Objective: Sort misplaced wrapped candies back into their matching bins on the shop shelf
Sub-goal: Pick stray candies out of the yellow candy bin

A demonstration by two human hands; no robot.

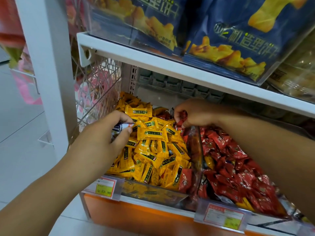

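A clear bin [153,193] on the lower shelf is heaped with yellow wrapped candies [153,147]. To its right a second bin holds red wrapped candies [238,167], split off by a clear divider [196,150]. My left hand [109,133] hovers over the yellow heap and grips a dark blue and white wrapped candy [121,127]. My right hand [192,113] is at the back of the divider, fingers pinching a red wrapped candy [181,117]. One red candy [185,182] lies in the yellow bin's front right corner. A few yellow candies [208,161] lie among the red ones.
Price tags [105,186] [223,217] hang on the shelf's front edge above an orange panel. A white shelf board [153,62] runs close overhead, carrying blue snack bags [238,40]. A white upright post [49,65] and a wire mesh side panel [97,92] close off the left.
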